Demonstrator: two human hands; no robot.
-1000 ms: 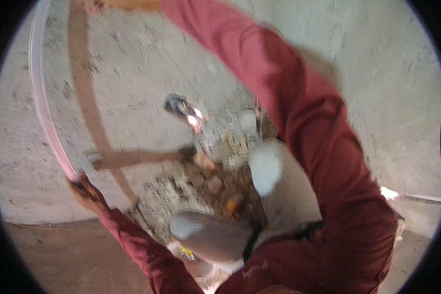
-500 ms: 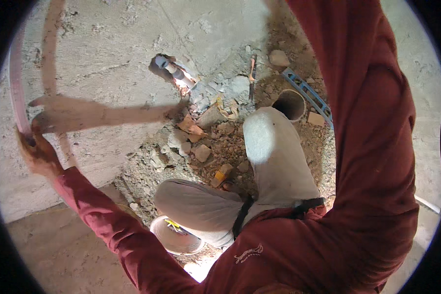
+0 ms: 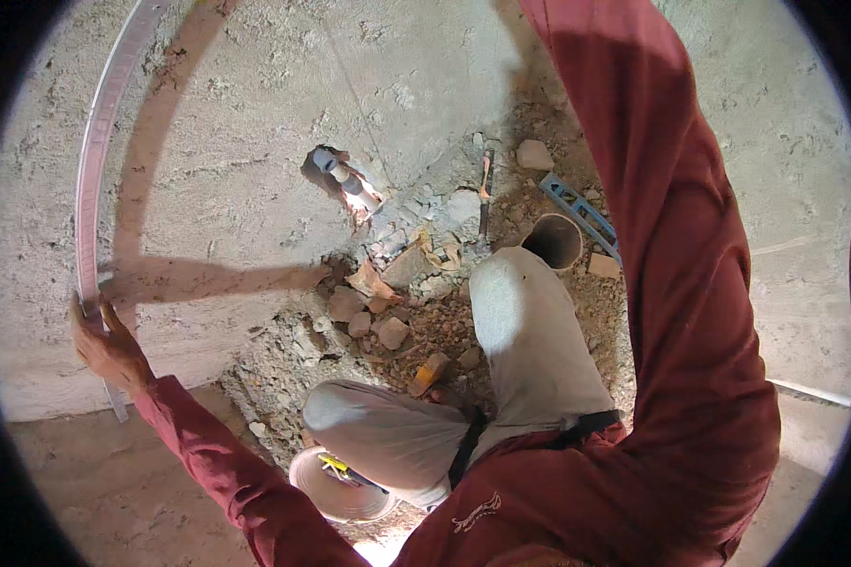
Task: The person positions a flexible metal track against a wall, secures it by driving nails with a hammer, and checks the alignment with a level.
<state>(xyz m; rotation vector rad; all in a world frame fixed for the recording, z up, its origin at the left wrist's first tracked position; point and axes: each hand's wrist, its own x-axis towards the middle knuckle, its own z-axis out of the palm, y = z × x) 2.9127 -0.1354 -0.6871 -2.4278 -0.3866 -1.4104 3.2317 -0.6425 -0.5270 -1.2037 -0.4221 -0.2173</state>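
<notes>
My left hand (image 3: 112,345) is wrapped round the lower part of a long, flat metal straightedge (image 3: 93,208). It runs up the rough plastered wall and out of the upper edge, bending with the lens. Below the hand its lower end (image 3: 115,402) shows by the foot of the wall. My right arm (image 3: 657,189) is raised and leaves the picture at the top, so the right hand is out of sight. To the right of the straightedge, a grey pipe fitting (image 3: 338,172) sits in a hole broken into the wall.
Rubble and broken stones (image 3: 392,333) lie along the wall's foot. Among them are a hammer (image 3: 485,184), a blue spirit level (image 3: 581,213) and an upright open pipe (image 3: 553,241). A bucket (image 3: 312,482) with small yellow-handled tools stands beside my left leg.
My left hand and the straightedge have shifted right and lower in the picture, and more of the straightedge shows. The whole scene sits slightly lower. The right arm still reaches up.
</notes>
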